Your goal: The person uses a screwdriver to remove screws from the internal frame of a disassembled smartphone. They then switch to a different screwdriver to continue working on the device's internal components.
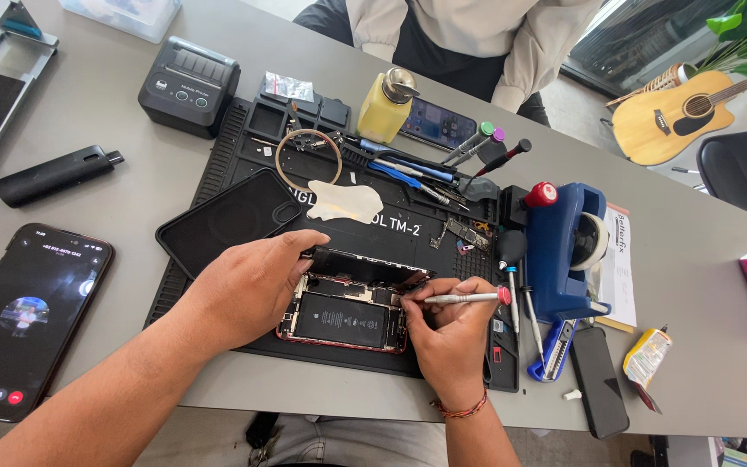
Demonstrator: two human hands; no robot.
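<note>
An opened red phone [343,322] lies on a black repair mat [218,164], its black battery and inner parts showing. Its dark screen panel [365,266] is lifted at the far side. My left hand [248,285] rests on the phone's left edge and steadies the raised screen. My right hand [451,333] grips a slim silver screwdriver [462,298] with a pink cap, its tip touching the phone's upper right corner.
A dark phone [32,316] with a lit screen lies at the left. On the mat are a black case [226,220], tweezers, several screwdrivers and a yellow bottle [384,108]. A blue tape dispenser [564,251] stands at the right. A person in beige sits across the table.
</note>
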